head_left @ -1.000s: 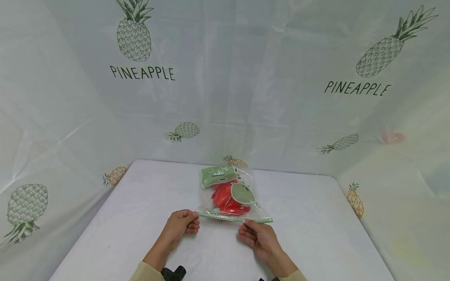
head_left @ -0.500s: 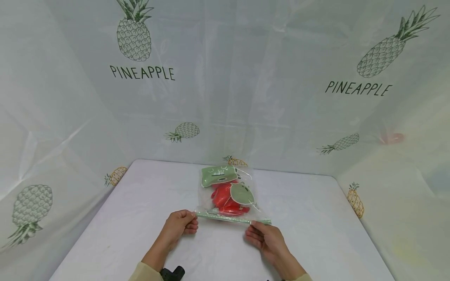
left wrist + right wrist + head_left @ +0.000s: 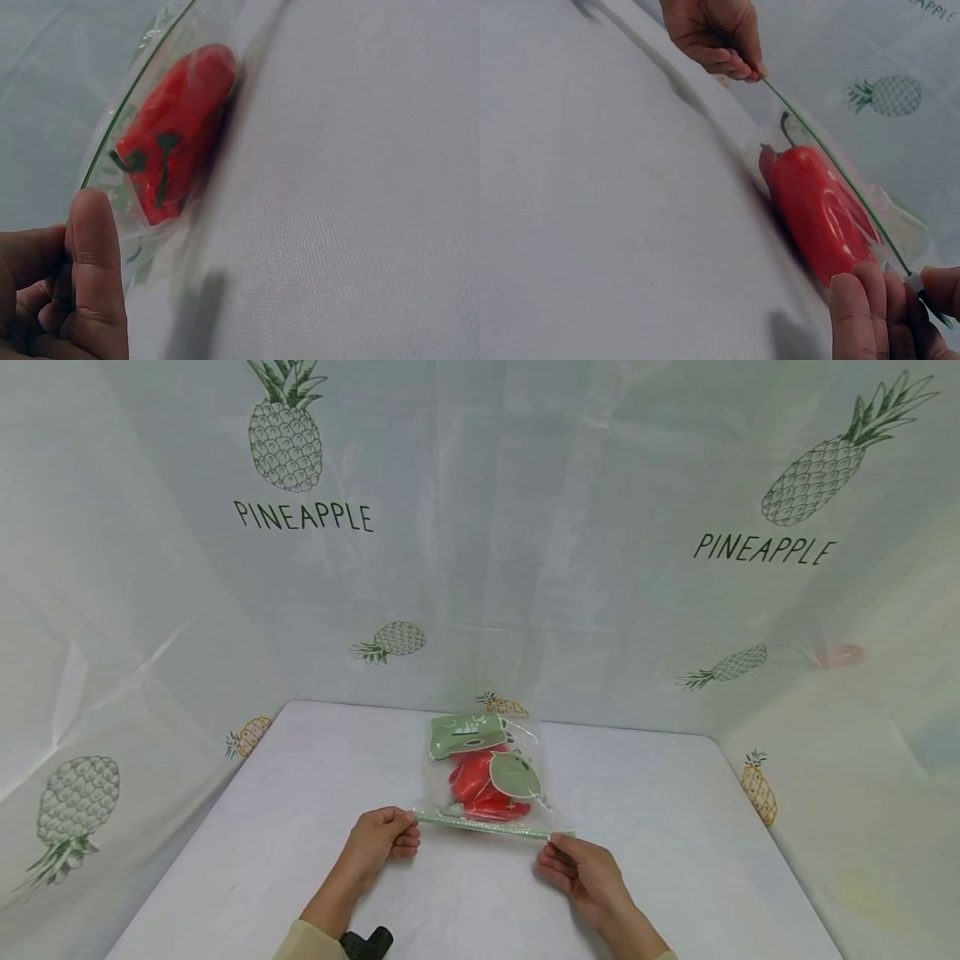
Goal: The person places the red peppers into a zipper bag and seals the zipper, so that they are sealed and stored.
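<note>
A clear zip bag [image 3: 442, 781] with green printed patches lies on the table, its green-edged mouth facing me. Inside are red peppers [image 3: 180, 120] with green stems; the right wrist view shows a glossy red pepper [image 3: 817, 210] through the film. My left hand [image 3: 381, 843] pinches the left end of the zip strip between thumb and forefinger. Near the strip's right end, my right hand [image 3: 588, 877] pinches a small whitish slider [image 3: 915, 283] on the zip, its other fingers curled below. The strip is stretched straight between both hands.
A white-covered table [image 3: 300, 777] lies under the bag, its rear edge just behind it. A pale curtain [image 3: 525, 527] printed with pineapples hangs behind and along both sides. A black wrist device [image 3: 367, 943] sits by the left sleeve.
My right hand has slid rightward along the zip strip, close to its right end. My left hand keeps its pinch and has shifted slightly left, the bag's mouth with it.
</note>
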